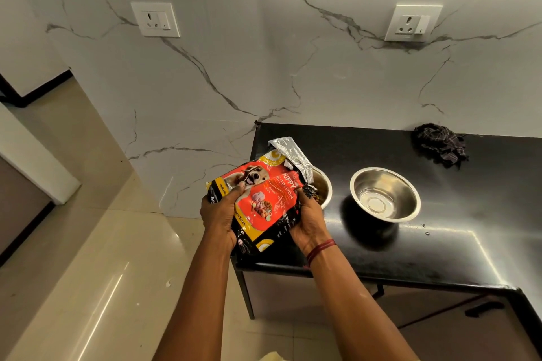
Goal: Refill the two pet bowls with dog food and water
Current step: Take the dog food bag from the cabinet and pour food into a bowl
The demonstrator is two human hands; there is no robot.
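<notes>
We list first the dog food bag (258,199), a red, yellow and black pouch with a torn silver top, held tilted over the left end of the black surface (440,243). Our left hand (220,214) is clenched on the bag's lower left side, thumb across the printed front; our right hand (308,220) grasps its right edge near the mouth, a red thread band at the wrist. The open mouth points down and right into the nearer steel bowl (324,187), which is mostly hidden behind the bag; brown kibble shows at the mouth and inside what we can see of that bowl. The second steel bowl (385,193) stands just beside it to the right, upright and empty, apart from the first. A dark checked cloth (440,145) lies crumpled by the marble wall (264,67), well apart from both bowls. Two wall sockets (155,19) sit above. We judge the step in hand to be the pouring of food, the first half of the task; how full the bowl is we cannot tell. The next move, in our judgement, calls for tipping the bag back upright, setting it down clear of the bowls, then finding water for the empty bowl; no water source is in view.
</notes>
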